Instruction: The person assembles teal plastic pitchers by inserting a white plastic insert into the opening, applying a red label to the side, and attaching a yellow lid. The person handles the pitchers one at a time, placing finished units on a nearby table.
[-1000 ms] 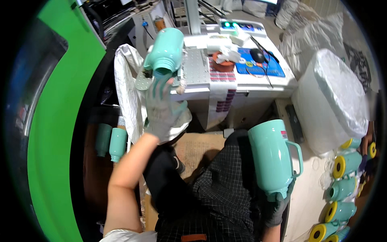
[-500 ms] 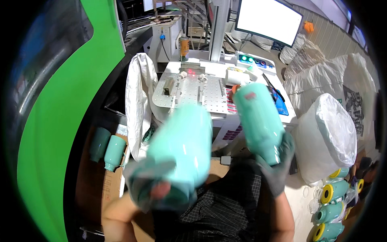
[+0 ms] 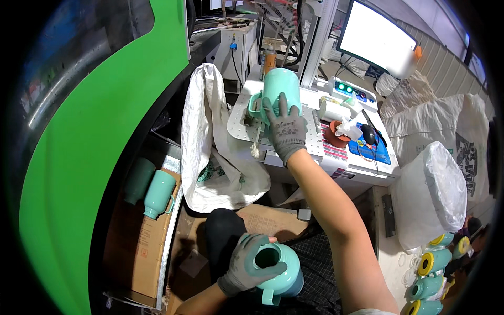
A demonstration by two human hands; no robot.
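Low in the view, over my lap, my left hand (image 3: 245, 265) in a grey work glove grips a teal thermos jug (image 3: 286, 286) around its neck. That jug's dark open mouth faces up, and its handle points toward my body. Farther off, my gloved right hand (image 3: 286, 128) has its fingers laid around the lower side of another teal thermos jug (image 3: 282, 86). This one rests over the perforated metal plate (image 3: 239, 126) of the white workbench, with its handle on the left. The jug hides the middle of the plate.
A white woven sack (image 3: 202, 131) hangs left of the bench. Two more jugs lie on a cardboard box (image 3: 149, 257) beside the green machine panel (image 3: 105, 136). On the bench stand an orange-brown tape roll (image 3: 334, 137) and a mouse (image 3: 368, 134). A white bag (image 3: 430, 199) is at right.
My right hand has carried its jug from the right side onto the plate. The left hand's jug has come down to my lap, its mouth now up. The view has shifted.
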